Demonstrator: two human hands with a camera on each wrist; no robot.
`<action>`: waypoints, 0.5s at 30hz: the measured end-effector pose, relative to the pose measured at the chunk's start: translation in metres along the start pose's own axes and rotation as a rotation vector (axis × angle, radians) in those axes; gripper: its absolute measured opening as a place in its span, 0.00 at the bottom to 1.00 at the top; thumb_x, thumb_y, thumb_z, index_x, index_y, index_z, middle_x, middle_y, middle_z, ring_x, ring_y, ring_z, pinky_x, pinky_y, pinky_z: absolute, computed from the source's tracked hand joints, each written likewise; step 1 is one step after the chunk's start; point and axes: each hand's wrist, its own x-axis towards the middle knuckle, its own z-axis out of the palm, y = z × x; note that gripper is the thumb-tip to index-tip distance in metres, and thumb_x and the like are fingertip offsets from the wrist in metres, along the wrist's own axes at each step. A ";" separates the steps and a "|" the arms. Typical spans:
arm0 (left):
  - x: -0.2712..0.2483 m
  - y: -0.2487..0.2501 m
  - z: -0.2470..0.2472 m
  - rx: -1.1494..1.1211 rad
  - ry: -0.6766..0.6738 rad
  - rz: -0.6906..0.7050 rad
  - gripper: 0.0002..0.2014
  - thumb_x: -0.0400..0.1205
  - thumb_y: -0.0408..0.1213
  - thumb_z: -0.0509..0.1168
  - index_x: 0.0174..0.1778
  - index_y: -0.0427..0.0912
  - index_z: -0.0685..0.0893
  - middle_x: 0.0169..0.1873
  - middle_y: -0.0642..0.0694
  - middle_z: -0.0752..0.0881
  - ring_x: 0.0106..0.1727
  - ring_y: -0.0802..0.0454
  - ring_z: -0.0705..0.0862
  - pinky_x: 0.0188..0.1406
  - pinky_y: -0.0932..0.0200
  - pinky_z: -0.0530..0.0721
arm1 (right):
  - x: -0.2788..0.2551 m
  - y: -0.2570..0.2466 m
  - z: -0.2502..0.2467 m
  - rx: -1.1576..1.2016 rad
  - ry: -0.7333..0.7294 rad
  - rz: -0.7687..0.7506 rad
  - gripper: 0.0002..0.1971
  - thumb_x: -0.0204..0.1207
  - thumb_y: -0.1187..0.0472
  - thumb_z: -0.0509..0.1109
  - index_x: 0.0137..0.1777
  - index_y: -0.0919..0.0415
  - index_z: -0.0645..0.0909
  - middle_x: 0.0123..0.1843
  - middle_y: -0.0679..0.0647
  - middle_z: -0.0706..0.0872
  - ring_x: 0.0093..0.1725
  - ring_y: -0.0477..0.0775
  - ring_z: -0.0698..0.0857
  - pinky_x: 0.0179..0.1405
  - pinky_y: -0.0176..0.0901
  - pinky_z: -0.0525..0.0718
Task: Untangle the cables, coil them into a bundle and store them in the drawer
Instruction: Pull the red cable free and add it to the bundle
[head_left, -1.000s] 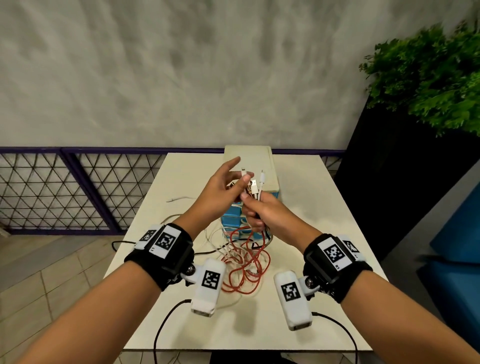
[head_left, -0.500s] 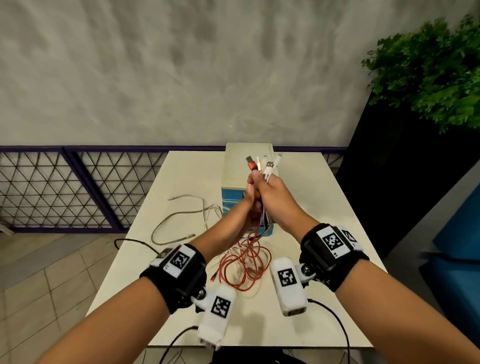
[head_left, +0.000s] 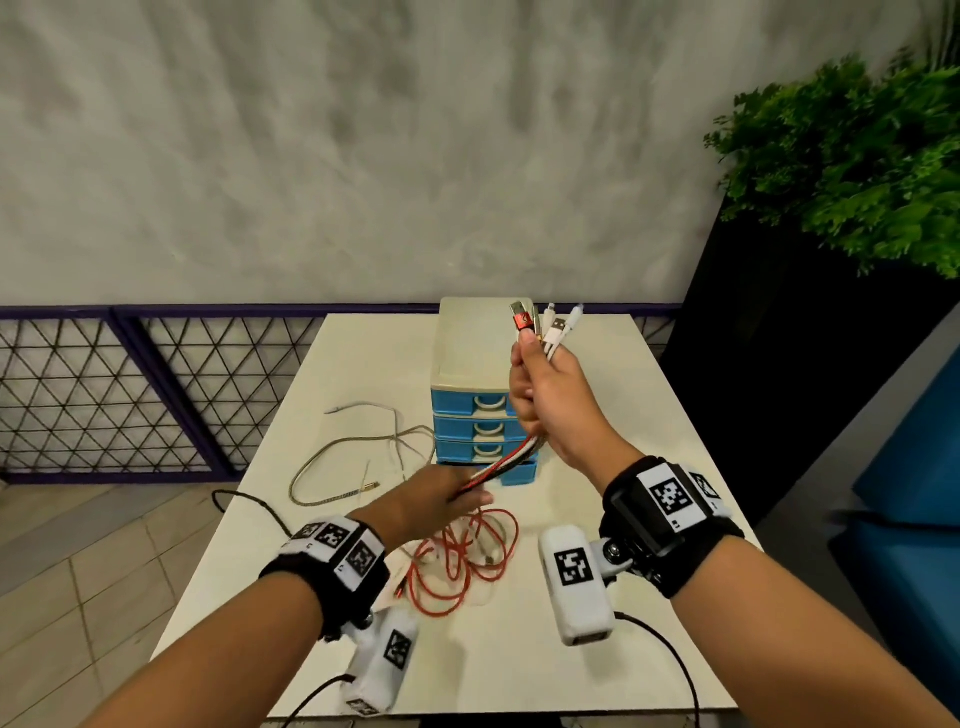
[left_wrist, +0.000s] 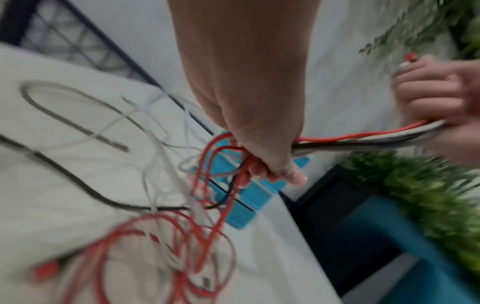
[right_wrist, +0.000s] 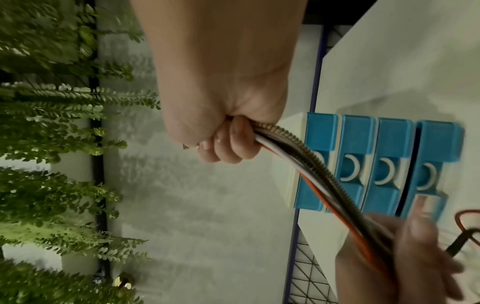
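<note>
Right hand: fist clenched round the cables below their plugs, raised in front of the drawer unit.
Left hand: fingers curled round the same cables, lower, before the unit's bottom drawer, which stands slightly out.
Red cable: loose loops on the table, near side of unit.
Braided cable: on table, left of unit.

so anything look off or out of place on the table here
Mostly the cables: their loose ends lie in a tangled red and white heap on the table, and a braided one sprawls apart to the left. The bottom drawer of the blue unit sits slightly pulled out.
</note>
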 end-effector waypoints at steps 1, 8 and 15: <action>-0.002 -0.011 -0.002 0.069 0.011 -0.037 0.10 0.84 0.46 0.60 0.37 0.49 0.74 0.28 0.56 0.76 0.31 0.56 0.75 0.36 0.62 0.69 | 0.000 -0.002 -0.003 -0.034 0.009 0.000 0.16 0.87 0.46 0.54 0.41 0.55 0.70 0.22 0.44 0.65 0.17 0.42 0.60 0.14 0.31 0.58; -0.015 -0.072 -0.006 0.394 -0.045 -0.457 0.16 0.82 0.55 0.58 0.59 0.52 0.82 0.67 0.50 0.75 0.73 0.50 0.69 0.77 0.40 0.55 | -0.002 -0.006 -0.024 -0.190 0.090 -0.084 0.16 0.87 0.48 0.54 0.41 0.56 0.70 0.20 0.43 0.66 0.17 0.43 0.62 0.15 0.32 0.59; -0.024 -0.080 -0.009 0.527 -0.212 -0.816 0.19 0.78 0.54 0.58 0.64 0.56 0.79 0.71 0.43 0.66 0.72 0.39 0.66 0.64 0.42 0.74 | -0.004 -0.013 -0.030 -0.267 0.102 -0.139 0.16 0.87 0.50 0.54 0.40 0.57 0.70 0.20 0.44 0.66 0.16 0.41 0.63 0.13 0.32 0.62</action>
